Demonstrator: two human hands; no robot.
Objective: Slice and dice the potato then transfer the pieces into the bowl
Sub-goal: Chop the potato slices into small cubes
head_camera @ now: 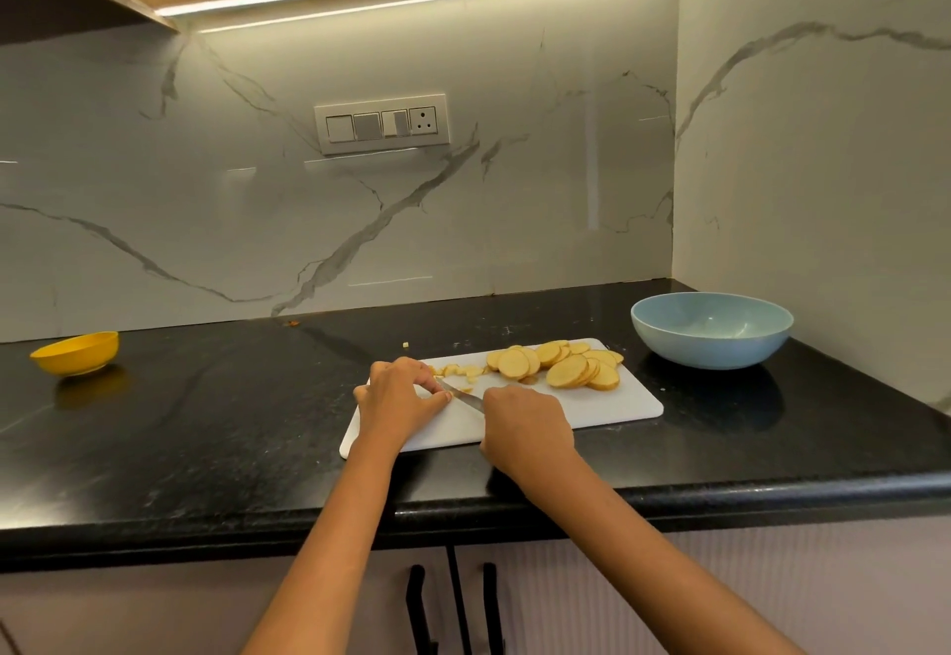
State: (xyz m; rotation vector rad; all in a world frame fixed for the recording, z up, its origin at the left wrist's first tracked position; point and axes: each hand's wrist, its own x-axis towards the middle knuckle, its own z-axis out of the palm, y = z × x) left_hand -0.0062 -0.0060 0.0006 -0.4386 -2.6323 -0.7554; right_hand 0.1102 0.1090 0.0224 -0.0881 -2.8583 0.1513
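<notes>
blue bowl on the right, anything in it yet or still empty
Empty as far as visible: the blue bowl shows only bare inner wall, and the potato slices all lie on the cutting board.

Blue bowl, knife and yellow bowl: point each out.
Blue bowl (712, 346): head view, front outer wall.
Knife (463, 395): head view, middle of the blade.
Yellow bowl (77, 357): head view, outer wall.

So there's two bowls, a blue one and a yellow one, one cutting board, one knife, and two hands.
</notes>
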